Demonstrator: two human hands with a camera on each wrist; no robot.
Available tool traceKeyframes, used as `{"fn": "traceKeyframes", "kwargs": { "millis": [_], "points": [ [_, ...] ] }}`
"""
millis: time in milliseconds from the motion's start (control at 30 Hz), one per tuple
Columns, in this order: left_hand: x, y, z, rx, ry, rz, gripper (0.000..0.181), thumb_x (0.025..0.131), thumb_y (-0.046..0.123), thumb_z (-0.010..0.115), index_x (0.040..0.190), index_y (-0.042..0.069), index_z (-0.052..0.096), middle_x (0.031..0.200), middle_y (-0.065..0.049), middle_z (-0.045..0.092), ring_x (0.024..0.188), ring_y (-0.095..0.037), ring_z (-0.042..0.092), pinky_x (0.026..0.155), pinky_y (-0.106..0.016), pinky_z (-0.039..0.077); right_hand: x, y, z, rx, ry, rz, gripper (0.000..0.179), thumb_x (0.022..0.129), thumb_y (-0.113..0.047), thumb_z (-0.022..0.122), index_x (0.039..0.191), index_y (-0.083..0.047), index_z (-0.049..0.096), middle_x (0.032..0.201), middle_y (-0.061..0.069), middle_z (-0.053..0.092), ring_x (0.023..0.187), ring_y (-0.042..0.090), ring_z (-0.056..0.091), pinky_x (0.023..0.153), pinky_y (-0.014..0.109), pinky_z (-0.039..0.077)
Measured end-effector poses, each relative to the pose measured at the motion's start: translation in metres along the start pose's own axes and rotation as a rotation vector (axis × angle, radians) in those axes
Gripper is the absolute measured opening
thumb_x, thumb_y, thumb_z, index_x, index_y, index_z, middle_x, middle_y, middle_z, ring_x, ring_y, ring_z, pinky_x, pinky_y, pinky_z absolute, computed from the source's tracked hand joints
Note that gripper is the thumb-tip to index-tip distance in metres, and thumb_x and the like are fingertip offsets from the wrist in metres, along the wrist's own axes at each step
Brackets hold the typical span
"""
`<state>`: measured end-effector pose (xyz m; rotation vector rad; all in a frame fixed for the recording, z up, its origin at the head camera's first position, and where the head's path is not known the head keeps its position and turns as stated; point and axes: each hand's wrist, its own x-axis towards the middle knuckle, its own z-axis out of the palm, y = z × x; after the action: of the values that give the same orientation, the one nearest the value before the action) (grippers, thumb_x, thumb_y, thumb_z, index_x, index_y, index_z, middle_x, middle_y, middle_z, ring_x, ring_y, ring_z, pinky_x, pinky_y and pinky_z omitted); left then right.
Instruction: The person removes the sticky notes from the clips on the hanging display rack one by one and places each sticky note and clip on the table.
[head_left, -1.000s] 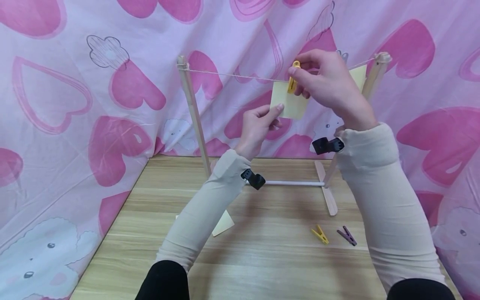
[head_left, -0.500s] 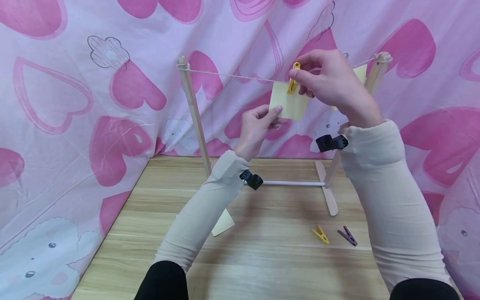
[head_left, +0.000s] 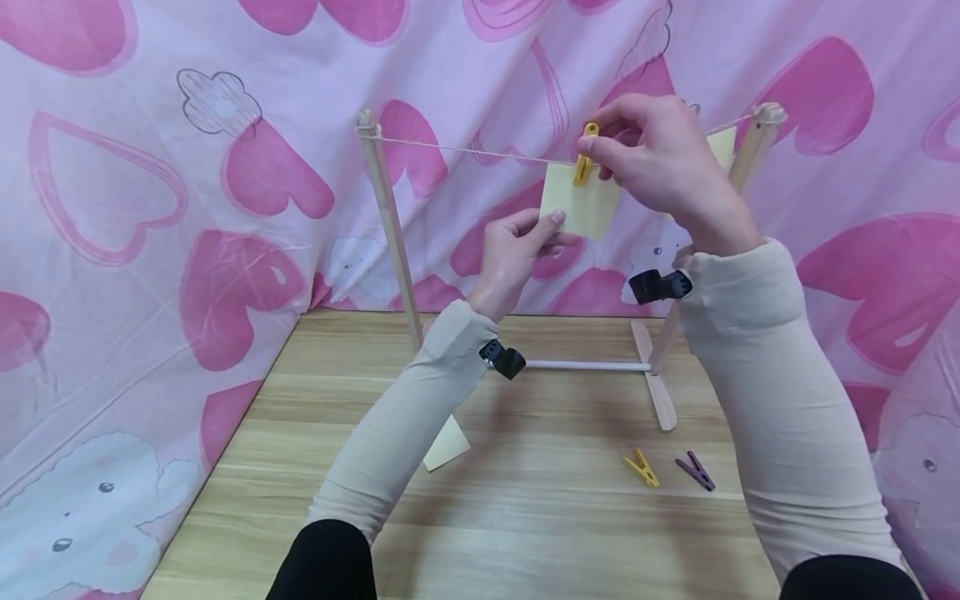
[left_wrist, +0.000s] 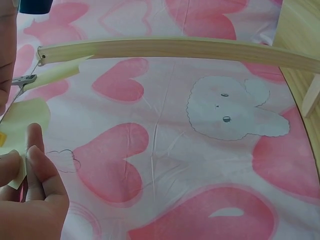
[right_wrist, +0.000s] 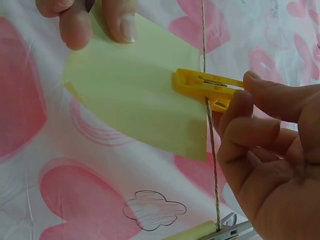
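Observation:
A pale yellow paper note [head_left: 573, 204] hangs at a thin string [head_left: 465, 151] stretched between two wooden posts. My left hand [head_left: 513, 254] pinches its lower left corner between thumb and fingers. My right hand [head_left: 663, 171] holds the handles of a yellow clothespin [head_left: 584, 158] between thumb and fingers. In the right wrist view the clothespin [right_wrist: 200, 85] straddles the string [right_wrist: 214, 150], its jaws over the note's upper edge. Farther right along the string, another yellow note [head_left: 722, 148] hangs partly behind my right hand; a grey clothespin [right_wrist: 232, 232] sits there.
On the wooden table [head_left: 540, 533] lie a yellow clothespin [head_left: 641, 468] and a purple clothespin [head_left: 695, 472]. Another paper note [head_left: 447, 444] lies partly under my left forearm. The left post [head_left: 392, 225] and right post [head_left: 752, 150] join a white rod [head_left: 585, 366] low down.
My right hand has shifted very slightly around the clothespin and its wrist moved a little right. The left hand and note stay nearly in place.

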<state>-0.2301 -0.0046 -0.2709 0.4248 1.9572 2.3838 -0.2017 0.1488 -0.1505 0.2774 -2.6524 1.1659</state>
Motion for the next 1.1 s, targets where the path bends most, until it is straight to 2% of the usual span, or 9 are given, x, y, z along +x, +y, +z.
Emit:
{"fn": "traceKeyframes", "kwargs": {
  "millis": [167,333,567,767,1100],
  "points": [
    [-0.001,0.000,0.001,-0.014,-0.003,0.003,0.024,0.091,0.021,0.067,0.105,0.001,0.072,0.089,-0.018,0.074,0.083,-0.018,0.074,0.079,-0.030,0.058,0.000,0.001,0.002,-0.038,0.040,-0.049,0.036,0.092,-0.031,0.065,0.119,-0.008,0.065,0.092,-0.008,0.061,0.080,0.008,0.055,0.070,0.020,0.046],
    [-0.001,0.000,0.001,-0.028,-0.003,0.007,0.024,0.091,0.020,0.067,0.104,0.000,0.071,0.080,-0.010,0.075,0.086,-0.022,0.074,0.082,-0.036,0.057,-0.001,0.002,0.004,-0.045,0.095,-0.101,0.031,0.091,-0.029,0.066,0.112,-0.006,0.067,0.084,-0.012,0.060,0.078,0.006,0.055,0.069,0.021,0.043],
    [-0.001,0.001,0.001,-0.023,0.000,-0.002,0.024,0.091,0.020,0.067,0.104,0.000,0.072,0.080,-0.011,0.075,0.085,-0.023,0.074,0.077,-0.029,0.058,-0.001,0.004,0.007,-0.003,0.162,-0.130,0.028,0.091,-0.028,0.067,0.107,-0.005,0.070,0.078,-0.015,0.059,0.073,0.006,0.053,0.065,0.022,0.040],
    [-0.002,0.000,0.001,-0.006,-0.009,0.012,0.024,0.092,0.021,0.067,0.104,0.002,0.072,0.084,-0.014,0.075,0.083,-0.020,0.074,0.079,-0.030,0.058,0.000,0.005,0.008,0.039,0.201,-0.144,0.026,0.090,-0.025,0.068,0.104,-0.003,0.071,0.075,-0.016,0.060,0.071,0.004,0.058,0.064,0.021,0.042],
    [-0.004,0.002,0.000,0.009,-0.012,0.002,0.022,0.092,0.022,0.066,0.102,0.004,0.072,0.084,-0.012,0.075,0.080,-0.017,0.073,0.080,-0.029,0.058,0.004,0.004,0.011,0.125,0.266,-0.163,0.020,0.088,-0.017,0.070,0.100,0.000,0.073,0.073,-0.019,0.061,0.068,0.004,0.056,0.063,0.016,0.046]
  ]
}}
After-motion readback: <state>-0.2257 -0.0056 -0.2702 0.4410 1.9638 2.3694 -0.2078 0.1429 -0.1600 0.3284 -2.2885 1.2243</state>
